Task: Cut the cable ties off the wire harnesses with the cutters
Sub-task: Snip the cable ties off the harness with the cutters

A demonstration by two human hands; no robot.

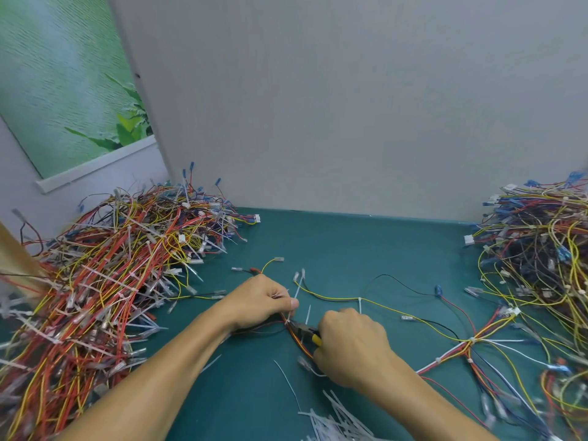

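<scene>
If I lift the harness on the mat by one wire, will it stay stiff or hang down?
Probably floppy: the harness lies in loose curves. Likely light, since its wires are thin. Its branches may snag the right pile, which lies close.

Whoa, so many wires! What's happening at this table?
A person is cutting ties off wiring. The left hand pinches a wire harness on the teal table, while the right hand grips yellow-handled cutters, tip at a white cable tie. A heap of cut ties lies nearby; harness piles sit either side.
</scene>
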